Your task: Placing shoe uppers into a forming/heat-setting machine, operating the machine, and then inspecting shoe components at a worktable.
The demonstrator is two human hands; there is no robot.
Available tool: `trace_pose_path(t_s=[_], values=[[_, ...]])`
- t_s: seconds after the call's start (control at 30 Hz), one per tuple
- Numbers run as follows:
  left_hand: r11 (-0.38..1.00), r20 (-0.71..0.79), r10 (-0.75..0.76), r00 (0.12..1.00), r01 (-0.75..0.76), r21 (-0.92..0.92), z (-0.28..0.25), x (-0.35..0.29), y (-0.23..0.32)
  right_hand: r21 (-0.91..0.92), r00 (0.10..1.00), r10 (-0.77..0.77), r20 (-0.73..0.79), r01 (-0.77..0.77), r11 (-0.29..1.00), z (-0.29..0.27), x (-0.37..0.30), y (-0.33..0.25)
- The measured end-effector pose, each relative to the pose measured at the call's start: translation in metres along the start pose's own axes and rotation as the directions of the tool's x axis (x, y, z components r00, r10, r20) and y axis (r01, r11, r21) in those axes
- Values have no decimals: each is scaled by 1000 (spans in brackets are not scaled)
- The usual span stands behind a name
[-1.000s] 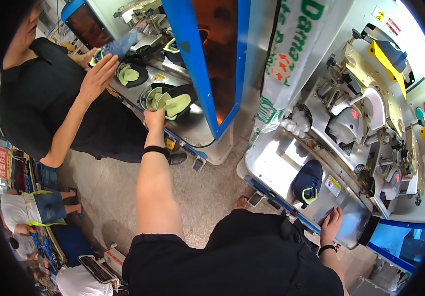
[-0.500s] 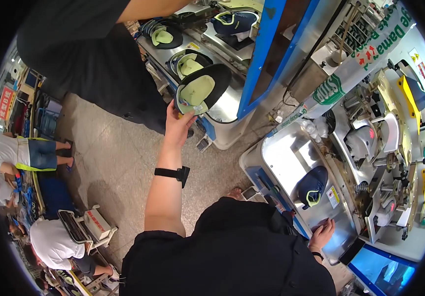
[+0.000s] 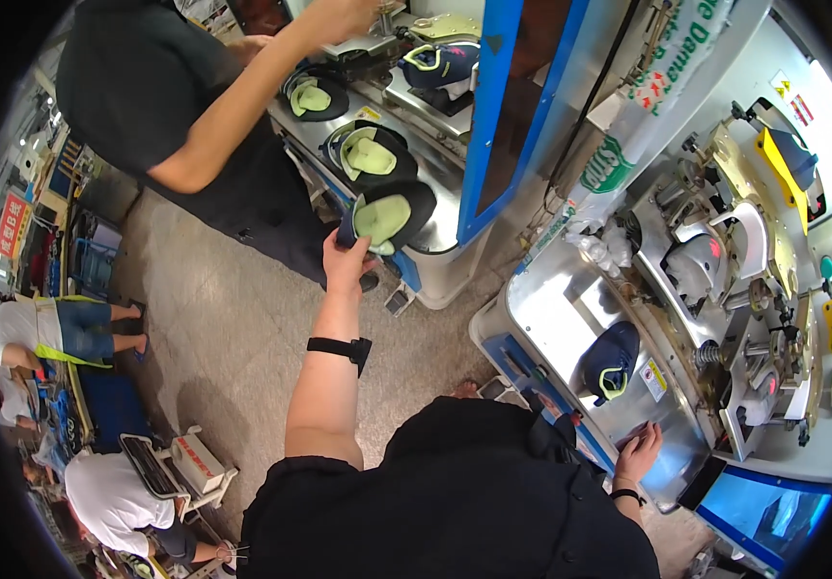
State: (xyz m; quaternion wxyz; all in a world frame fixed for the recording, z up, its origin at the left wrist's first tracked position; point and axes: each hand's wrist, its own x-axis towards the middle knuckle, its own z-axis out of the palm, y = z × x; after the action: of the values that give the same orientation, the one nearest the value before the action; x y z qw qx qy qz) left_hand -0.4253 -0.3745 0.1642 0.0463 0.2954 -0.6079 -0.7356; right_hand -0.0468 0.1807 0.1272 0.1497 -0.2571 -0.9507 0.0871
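My left hand point(image 3: 346, 267) is stretched out to the far left machine, its thumb and fingers pinching the near rim of a shoe upper point(image 3: 383, 218) with pale green lining and a wide dark edge. That upper is over the end of the metal ledge; whether it rests there I cannot tell. Two similar uppers, a middle one point(image 3: 371, 154) and a farther one point(image 3: 312, 98), lie in a row beyond it. My right hand point(image 3: 638, 455) lies with loosely spread fingers on the metal table point(image 3: 672, 425) at my right. Near it sits a navy shoe upper point(image 3: 613, 359) with lime trim.
A co-worker in dark clothes point(image 3: 141, 92) stands by the far machine, one arm reaching across it. A blue frame post point(image 3: 490, 116) rises between the machines. Clamps and moulds point(image 3: 701, 265) line the right machine. People in white shirts point(image 3: 112, 497) are at the left.
The held upper has moved slightly down and left, and sits apart from the middle one more clearly. The co-worker's arm has swung into fuller view. My right hand stays on the table.
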Motion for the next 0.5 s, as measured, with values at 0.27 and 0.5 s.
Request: trace_pose_path(t_s=[0.27,0.5], values=[[690,-29,577,816,-468,552,23,98,34,27,1000,7,-18,-7,1000,-1,2,-5],[473,76,725,684,-575,667,35,100,21,27,999,8,-41,-7,1000,0,3,-9]])
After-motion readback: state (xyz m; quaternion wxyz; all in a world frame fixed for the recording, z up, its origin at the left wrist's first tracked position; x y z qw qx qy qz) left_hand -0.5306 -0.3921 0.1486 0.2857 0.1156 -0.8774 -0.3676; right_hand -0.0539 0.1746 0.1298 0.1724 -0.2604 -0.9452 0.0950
